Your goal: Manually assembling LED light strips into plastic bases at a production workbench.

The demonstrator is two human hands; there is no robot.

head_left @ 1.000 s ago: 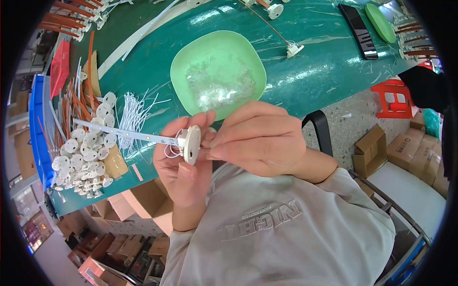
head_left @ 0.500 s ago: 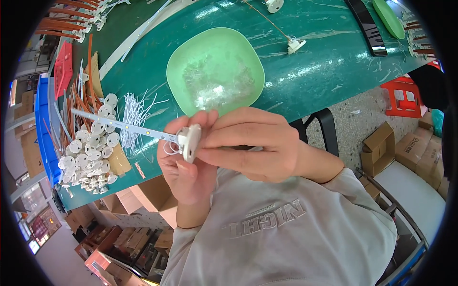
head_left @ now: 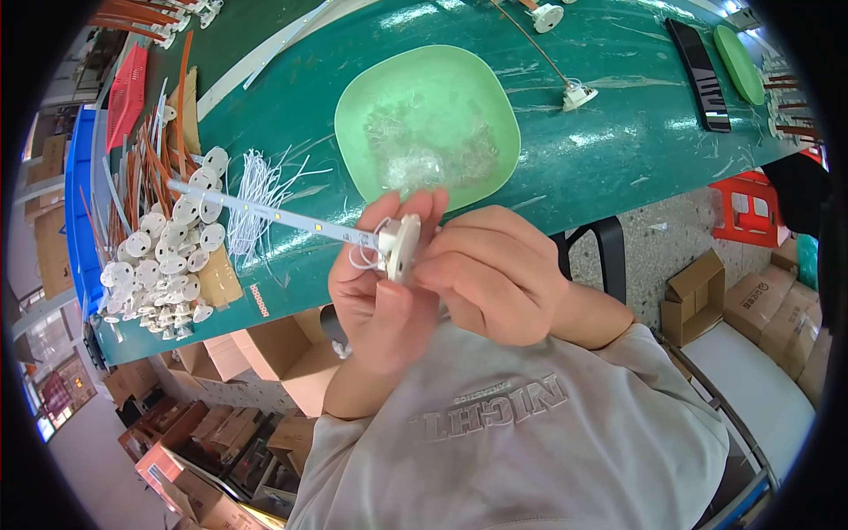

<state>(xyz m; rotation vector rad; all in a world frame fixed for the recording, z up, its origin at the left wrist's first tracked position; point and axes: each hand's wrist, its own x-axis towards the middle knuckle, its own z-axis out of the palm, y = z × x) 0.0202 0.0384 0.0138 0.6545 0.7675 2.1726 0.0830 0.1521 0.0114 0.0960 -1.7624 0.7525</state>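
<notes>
My left hand (head_left: pixel 378 305) grips an LED strip lamp (head_left: pixel 291 221) by its round white end cap (head_left: pixel 405 248), thumb below and fingers behind. The narrow strip points up and left, with small yellow chips along it. A thin white wire loops beside the cap. My right hand (head_left: pixel 499 278) is closed in a pinch at the cap's outer face; whatever its fingertips hold is hidden. Just beyond my hands stands a light green bowl (head_left: pixel 353 97) with small clear pieces (head_left: pixel 420 163) in it.
On the green table (head_left: pixel 601 172), left, lie white wires (head_left: pixel 256 208) and a pile of strips with white caps (head_left: pixel 168 256). A blue tray (head_left: pixel 81 221) and red basket (head_left: pixel 129 93) stand beyond. Another capped piece (head_left: pixel 579 95) lies right of the bowl. A chair (head_left: pixel 609 252) touches the table's near side.
The lamp and both hands sit farther right in view, and the background has shifted a little too. My right fingers are more bent, their tips drawn together at the cap's face.
</notes>
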